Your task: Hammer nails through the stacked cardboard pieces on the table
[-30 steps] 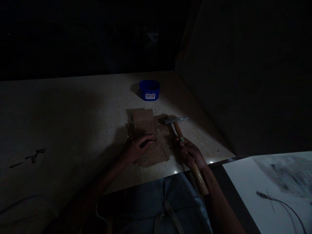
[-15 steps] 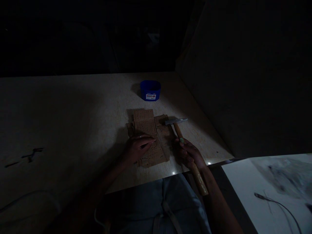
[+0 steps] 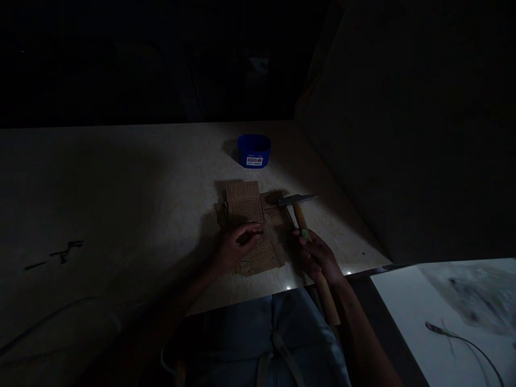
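Observation:
The scene is very dark. A tan perforated board (image 3: 245, 207) made of overlapping pieces lies on the pale table (image 3: 121, 177). My left hand (image 3: 236, 248) rests on the board with its fingers pinched together on a small dark thing that I cannot make out. My right hand (image 3: 318, 257) is closed round the wooden handle of a hammer (image 3: 300, 215). The hammer's metal head hovers over the board's right edge, and the handle end sticks out below my wrist.
A blue tub (image 3: 253, 151) with a label stands on the table behind the board. Small dark bits (image 3: 60, 251) lie at the far left. A dark wall rises on the right. A white sheet (image 3: 443, 322) with dark marks lies at the lower right.
The view has drifted slightly. My left fingers have curled tighter on the board. The hammer stays in about the same place over the board's right edge.

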Demonstrator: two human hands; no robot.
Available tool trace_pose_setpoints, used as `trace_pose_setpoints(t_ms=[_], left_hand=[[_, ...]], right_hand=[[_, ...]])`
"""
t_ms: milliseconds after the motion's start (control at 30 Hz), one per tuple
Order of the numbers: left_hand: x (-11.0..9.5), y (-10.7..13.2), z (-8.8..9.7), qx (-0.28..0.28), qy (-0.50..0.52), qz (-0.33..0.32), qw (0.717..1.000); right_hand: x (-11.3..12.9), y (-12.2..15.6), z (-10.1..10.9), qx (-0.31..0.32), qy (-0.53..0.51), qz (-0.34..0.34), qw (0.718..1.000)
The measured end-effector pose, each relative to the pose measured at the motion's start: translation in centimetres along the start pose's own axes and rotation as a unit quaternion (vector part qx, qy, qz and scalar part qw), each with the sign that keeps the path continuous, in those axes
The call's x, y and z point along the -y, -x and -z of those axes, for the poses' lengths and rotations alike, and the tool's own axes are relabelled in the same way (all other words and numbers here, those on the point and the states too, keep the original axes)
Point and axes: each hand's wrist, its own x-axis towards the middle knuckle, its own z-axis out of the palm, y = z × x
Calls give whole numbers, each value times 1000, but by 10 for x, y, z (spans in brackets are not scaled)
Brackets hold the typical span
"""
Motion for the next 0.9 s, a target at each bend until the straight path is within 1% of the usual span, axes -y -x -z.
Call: trace_pose_setpoints(t_ms=[67,167,267,367,433,500,567,633,667,800,833,900], left_hand=[[2,1,-2,-7,11,2,1000],[4,1,-3,-14,22,7,1000],[3,1,-3,-10,28,15,999],[2,1,-3,-18,28,17,999],[2,1,-3,-22,23,26,999],[2,1,-4,-21,25,40,999],[2,0,-5,-22,34,53,998],[2,-1,-6,-23,43,69,996],[2,-1,-6,-22,45,78,996],[3,-2,-7,-4,46,96,994],[4,-2,-7,-1,46,96,994],[6,-2,-8,-5,47,91,995]], right_hand=[[0,6,-5,-12,55,5,998],[4,22,-14,-18,154,6,988],[14,46,-22,-11,229,-3,973],[24,71,-29,-5,274,-18,961],[30,85,-32,6,308,-4,951],[35,94,-35,9,357,35,934],[37,96,-39,-4,406,77,910],[38,94,-45,-14,446,96,890],[37,91,-48,-6,463,92,881],[35,79,-55,52,510,36,858],[35,78,-55,53,513,32,856],[35,78,-53,35,515,44,856]])
